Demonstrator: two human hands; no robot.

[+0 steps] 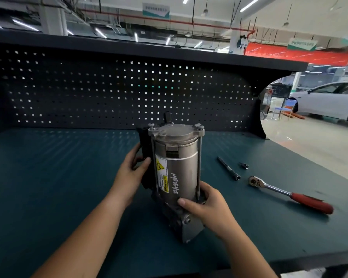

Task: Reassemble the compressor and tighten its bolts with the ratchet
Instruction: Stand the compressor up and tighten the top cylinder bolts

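Note:
The compressor [181, 163], a silver metal cylinder with a yellow warning label and white handwriting, stands upright on the green workbench [58, 177]. Long bolts run down its sides from the top cover; their heads stand a little proud of the cover. My left hand [132, 173] grips the black block on its left side. My right hand [206, 205] holds the lower right of the cylinder, thumb across the front. The ratchet [289, 194] with a red handle lies on the bench to the right, apart from both hands.
An extension bar [228, 168] and a small socket [244, 165] lie on the bench between the compressor and the ratchet. A dark pegboard [119, 93] backs the bench. The bench's right edge drops to the shop floor, where a white car [333, 101] is parked.

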